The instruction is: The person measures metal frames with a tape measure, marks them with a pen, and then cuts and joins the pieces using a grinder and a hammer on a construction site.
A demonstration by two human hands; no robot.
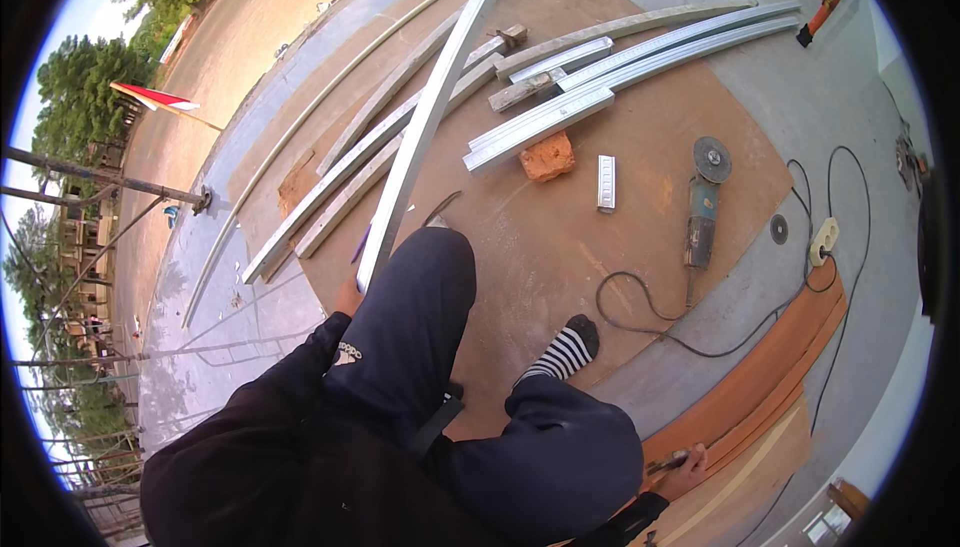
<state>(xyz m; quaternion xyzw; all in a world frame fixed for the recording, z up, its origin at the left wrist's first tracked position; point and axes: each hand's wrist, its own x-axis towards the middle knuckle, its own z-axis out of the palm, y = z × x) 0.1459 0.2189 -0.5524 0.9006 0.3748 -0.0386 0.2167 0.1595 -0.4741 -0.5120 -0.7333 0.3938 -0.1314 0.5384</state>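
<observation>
A long silvery metal channel (428,122) slants up from beside my left knee toward the top of the view. My left hand (347,299) is closed at its lower end; knee and sleeve partly hide the fingers. A thin purple stick-like thing (362,244) shows just above that hand. Low on the right, my right hand (686,474) is closed round a short dark tool (667,462) with a metallic look, its kind unclear. That hand is over orange-brown boards (745,387), close to my right knee.
An angle grinder (705,209) lies on the brown sheet, its cord running to a power strip (823,242). Nearby are a loose disc (779,229), a short metal offcut (607,184) and a brick (548,157) under metal channels (540,129). Wooden poles (345,167) lie left.
</observation>
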